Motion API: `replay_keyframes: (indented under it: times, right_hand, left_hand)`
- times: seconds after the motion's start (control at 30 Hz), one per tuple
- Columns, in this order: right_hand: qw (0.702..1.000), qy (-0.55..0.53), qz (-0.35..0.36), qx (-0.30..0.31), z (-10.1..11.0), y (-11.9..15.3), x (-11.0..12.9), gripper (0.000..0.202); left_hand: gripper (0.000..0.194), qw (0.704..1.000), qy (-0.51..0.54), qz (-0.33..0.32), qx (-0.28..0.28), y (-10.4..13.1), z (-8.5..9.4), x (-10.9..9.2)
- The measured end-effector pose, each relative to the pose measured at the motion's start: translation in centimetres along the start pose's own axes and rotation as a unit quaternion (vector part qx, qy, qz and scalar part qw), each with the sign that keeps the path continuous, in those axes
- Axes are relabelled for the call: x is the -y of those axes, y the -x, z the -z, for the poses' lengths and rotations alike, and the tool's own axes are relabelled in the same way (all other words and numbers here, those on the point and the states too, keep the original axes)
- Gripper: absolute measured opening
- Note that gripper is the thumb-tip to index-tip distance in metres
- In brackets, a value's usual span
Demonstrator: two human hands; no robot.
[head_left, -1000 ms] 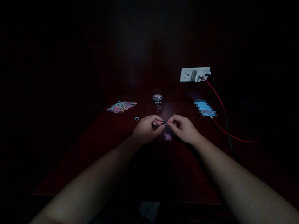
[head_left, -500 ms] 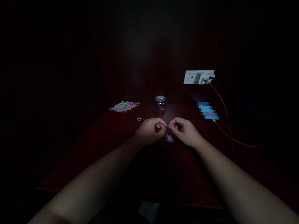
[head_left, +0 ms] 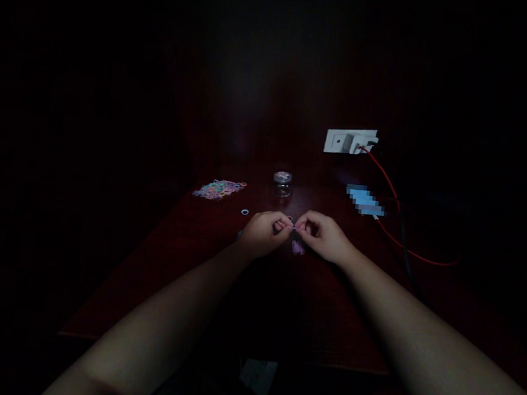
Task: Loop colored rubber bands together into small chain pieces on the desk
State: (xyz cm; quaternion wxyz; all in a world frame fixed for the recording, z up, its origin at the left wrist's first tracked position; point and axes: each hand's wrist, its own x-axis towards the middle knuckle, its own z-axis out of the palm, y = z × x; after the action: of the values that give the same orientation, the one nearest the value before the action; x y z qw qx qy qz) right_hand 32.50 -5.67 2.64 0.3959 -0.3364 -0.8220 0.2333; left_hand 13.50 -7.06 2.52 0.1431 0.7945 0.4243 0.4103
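Observation:
My left hand [head_left: 267, 232] and my right hand [head_left: 322, 234] meet over the middle of the dark red table [head_left: 181, 276], fingertips almost touching. Both pinch a small thin band [head_left: 293, 228] stretched between them. Just below the fingertips lies a small bunch of pink and purple bands [head_left: 298, 248]. A light blue ring-shaped band [head_left: 244, 212] rests beyond my left hand. Farther left is a loose pile of pastel bands [head_left: 220, 189]. Another band, partly hidden, shows behind the fingertips.
A small clear lidded jar [head_left: 282, 185] stands behind the hands. At the right back lies a blurred blue device [head_left: 364, 200] with a red cable [head_left: 419, 256] running to a charger in the white wall socket [head_left: 338, 141]. A dark cable hangs beside it.
The fingers have shifted slightly, and the band between them now shows as a thin pale line. The whole view has moved a little.

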Motion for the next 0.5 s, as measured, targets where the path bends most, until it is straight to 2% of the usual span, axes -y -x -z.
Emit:
replay_keyframes:
  times: [0.5]
  right_hand:
    - [1.0,0.005,0.001,-0.01,-0.01,-0.06,-0.33,0.005]
  left_hand:
    - [0.011,0.999,-0.029,0.017,-0.003,-0.09,0.42,-0.11]
